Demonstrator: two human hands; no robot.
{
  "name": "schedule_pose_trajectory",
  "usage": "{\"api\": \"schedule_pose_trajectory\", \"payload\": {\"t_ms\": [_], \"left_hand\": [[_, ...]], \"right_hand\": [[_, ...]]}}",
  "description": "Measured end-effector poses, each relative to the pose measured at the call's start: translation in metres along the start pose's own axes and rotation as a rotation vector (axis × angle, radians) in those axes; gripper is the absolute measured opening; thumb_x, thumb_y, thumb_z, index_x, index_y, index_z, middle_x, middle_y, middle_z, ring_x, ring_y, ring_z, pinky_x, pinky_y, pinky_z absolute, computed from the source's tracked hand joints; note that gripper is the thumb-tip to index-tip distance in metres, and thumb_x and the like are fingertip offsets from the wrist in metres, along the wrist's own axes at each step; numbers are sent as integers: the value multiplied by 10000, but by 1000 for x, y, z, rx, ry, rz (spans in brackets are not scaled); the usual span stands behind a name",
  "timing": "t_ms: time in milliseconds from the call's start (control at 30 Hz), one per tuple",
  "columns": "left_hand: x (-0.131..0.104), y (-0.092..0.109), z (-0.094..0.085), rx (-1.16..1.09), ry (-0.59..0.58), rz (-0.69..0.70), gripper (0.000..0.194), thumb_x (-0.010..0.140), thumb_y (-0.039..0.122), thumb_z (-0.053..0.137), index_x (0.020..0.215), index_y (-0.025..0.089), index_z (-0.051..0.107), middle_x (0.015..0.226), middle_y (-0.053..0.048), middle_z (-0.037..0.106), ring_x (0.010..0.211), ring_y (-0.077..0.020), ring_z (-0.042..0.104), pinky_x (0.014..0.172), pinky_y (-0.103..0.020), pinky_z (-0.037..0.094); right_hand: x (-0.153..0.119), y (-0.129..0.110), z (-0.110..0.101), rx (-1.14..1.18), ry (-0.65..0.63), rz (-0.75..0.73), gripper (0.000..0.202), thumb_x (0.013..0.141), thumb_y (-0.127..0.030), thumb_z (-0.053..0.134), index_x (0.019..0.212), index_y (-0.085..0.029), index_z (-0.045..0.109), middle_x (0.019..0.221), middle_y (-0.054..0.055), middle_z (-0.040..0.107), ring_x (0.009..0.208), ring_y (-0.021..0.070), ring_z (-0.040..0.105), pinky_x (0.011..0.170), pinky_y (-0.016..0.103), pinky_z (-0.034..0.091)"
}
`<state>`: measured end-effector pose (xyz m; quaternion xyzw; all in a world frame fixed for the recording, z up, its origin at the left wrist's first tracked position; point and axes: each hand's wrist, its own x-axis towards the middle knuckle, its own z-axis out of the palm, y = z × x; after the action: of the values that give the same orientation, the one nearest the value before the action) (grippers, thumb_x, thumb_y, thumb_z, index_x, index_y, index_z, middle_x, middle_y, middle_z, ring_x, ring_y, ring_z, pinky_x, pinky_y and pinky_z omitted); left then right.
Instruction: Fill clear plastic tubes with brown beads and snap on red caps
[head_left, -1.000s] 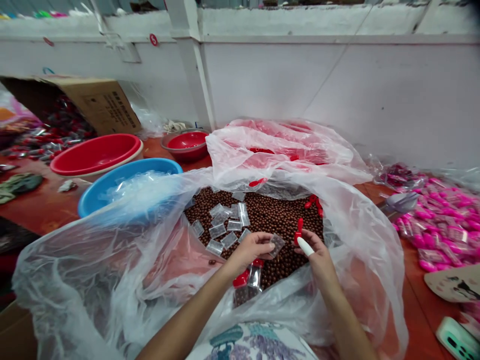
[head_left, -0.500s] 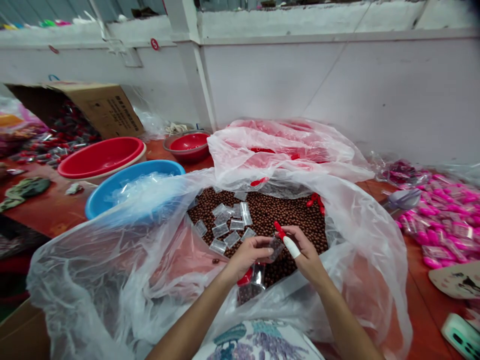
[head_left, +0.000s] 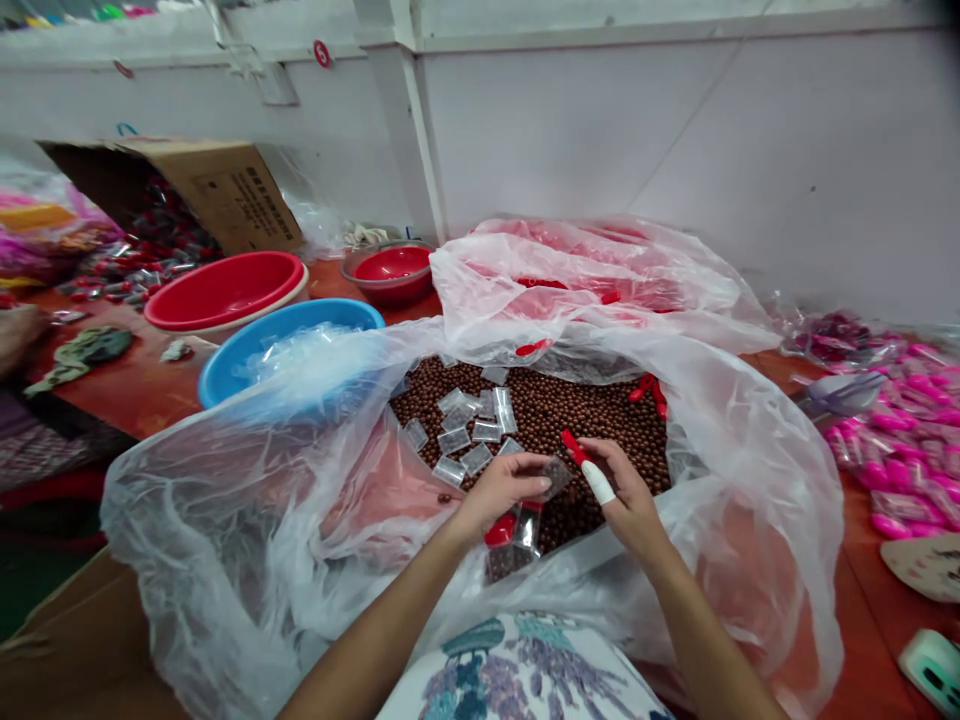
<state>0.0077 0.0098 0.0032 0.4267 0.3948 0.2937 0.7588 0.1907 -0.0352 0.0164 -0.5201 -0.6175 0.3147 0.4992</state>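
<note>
My left hand (head_left: 506,492) pinches a small clear plastic box (head_left: 556,478) between thumb and fingers. Just to its right, my right hand (head_left: 624,492) grips a red plastic piece (head_left: 574,447), apart from the box; white wrapping (head_left: 598,482) covers that thumb. Under both hands lies a heap of brown round beads (head_left: 555,400) in a large clear plastic bag (head_left: 247,520). Several empty-looking clear boxes (head_left: 454,441) are scattered on the beads. Below my left hand are a red-ended clear box (head_left: 501,530) and another clear box (head_left: 529,528).
A blue basin (head_left: 217,375) of clear plastic parts stands left, by a red basin (head_left: 225,292) and a tipped carton (head_left: 247,205). Bagged red pieces (head_left: 600,265) lie behind. Pink packed items (head_left: 915,430) pile up right. Another person's hand (head_left: 19,335) shows at the left edge.
The view has shifted, so the scene sits lower-right to slightly higher in frame. My hands keep their holds, with the red piece and the box slightly farther apart. Another person's hand has appeared at left.
</note>
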Motion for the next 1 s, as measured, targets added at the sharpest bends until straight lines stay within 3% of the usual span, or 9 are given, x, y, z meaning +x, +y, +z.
{"api": "schedule_pose_trajectory", "payload": {"t_ms": [133, 300, 433, 600, 767, 1000], "left_hand": [[-1, 9, -5, 56, 8, 39, 438, 600, 276, 750, 1007, 134, 669, 918, -71, 678, 768, -160, 604, 749, -278, 449], [-5, 14, -14, 93, 25, 22, 431, 604, 261, 746, 1009, 135, 669, 935, -75, 673, 774, -158, 598, 726, -262, 451], [-7, 12, -17, 65, 47, 7, 445, 600, 260, 750, 1019, 134, 663, 924, -80, 672, 767, -158, 595, 711, -270, 464], [-6, 10, -17, 29, 59, 36, 463, 589, 274, 762, 1017, 127, 661, 926, -88, 670, 759, -159, 597, 707, -277, 473], [-4, 7, -16, 30, 63, 52, 469, 588, 289, 764, 1019, 138, 659, 938, -77, 674, 800, -173, 606, 748, -282, 460], [-4, -5, -11, 115, 62, 162, 386, 620, 272, 744, 974, 130, 685, 959, -77, 677, 860, -193, 602, 827, -302, 439]], "right_hand": [[-1, 1, 12, 129, -20, 42, 326, 838, -317, 497, 1161, -279, 522, 1145, 49, 543, 1057, 211, 514, 955, 372, 383], [2, -1, 13, 79, -34, 18, 345, 857, -317, 469, 1200, -281, 486, 1157, 53, 535, 1039, 212, 524, 949, 385, 386], [5, 1, 10, -14, 32, 8, 333, 864, -311, 457, 1192, -273, 495, 1139, 54, 538, 1041, 212, 512, 957, 386, 366], [6, 3, 15, 75, 102, 85, 325, 856, -326, 474, 1171, -259, 518, 1118, 62, 565, 1028, 217, 527, 938, 395, 385], [7, -1, 20, 92, 18, 109, 260, 807, -327, 560, 1048, -265, 634, 1042, 47, 610, 993, 216, 546, 911, 371, 407], [6, 0, 19, 128, -61, 148, 231, 779, -302, 605, 996, -290, 682, 969, 37, 642, 937, 208, 574, 850, 352, 439]]}}
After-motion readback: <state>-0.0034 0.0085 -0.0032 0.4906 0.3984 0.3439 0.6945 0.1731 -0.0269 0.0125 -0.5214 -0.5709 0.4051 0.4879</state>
